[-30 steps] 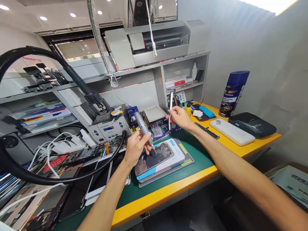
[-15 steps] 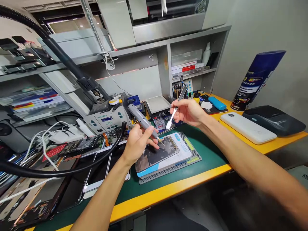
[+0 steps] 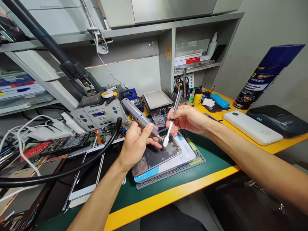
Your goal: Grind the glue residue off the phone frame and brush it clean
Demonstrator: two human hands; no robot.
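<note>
My left hand (image 3: 136, 141) is closed round a grey pen-shaped power tool (image 3: 139, 117) with a brass tip, pointing down to the right. In my right hand (image 3: 184, 118), a white cotton swab (image 3: 166, 138) is pinched, its fat tip angled down beside the brass tip. A slim dark grey piece (image 3: 177, 100) rises above those fingers; whether it is separate from the swab I cannot tell. Below both hands lies a dark phone screen panel (image 3: 156, 157) with a smudged back, on a white and blue box (image 3: 186, 152). Whether the swab touches the panel is unclear.
A grey perforated mat (image 3: 166, 175) supports the box. A grey control station (image 3: 98, 115) with a black hose (image 3: 106, 149) stands left, near circuit boards and phone screens. A flat heating plate (image 3: 157, 99) sits behind; a blue spray can (image 3: 262, 80) and white power bank (image 3: 252, 126) are right.
My right hand has lowered the swab, bringing its white tip down beside the brass tip over the panel. The left hand still holds the power tool. The camera view has shifted slightly downward.
</note>
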